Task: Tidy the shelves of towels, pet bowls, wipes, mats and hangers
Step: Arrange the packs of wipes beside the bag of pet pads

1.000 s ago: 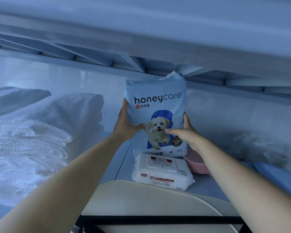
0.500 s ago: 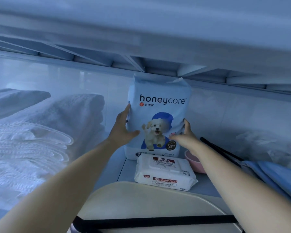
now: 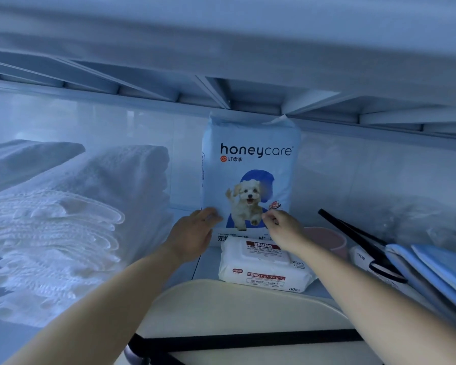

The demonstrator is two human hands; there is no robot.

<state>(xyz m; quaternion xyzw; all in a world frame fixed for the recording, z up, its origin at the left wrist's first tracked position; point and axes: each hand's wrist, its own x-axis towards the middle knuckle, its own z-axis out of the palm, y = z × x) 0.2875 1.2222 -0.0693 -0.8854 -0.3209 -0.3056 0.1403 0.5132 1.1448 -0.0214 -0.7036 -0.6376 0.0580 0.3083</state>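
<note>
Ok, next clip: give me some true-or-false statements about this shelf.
1. The honeycare pack stands upright at the back of the shelf. True.
2. The wipes pack lies on the folded towels. False: it lies flat on the shelf in front of the honeycare pack; the towels are stacked at the left.
3. A pink bowl sits right of the honeycare pack. True.
4. The black hanger lies beside the towels. False: it is at the right, by the blue mats.
5. The left hand and right hand grip the pack's top corners. False: both are low at its front.
</note>
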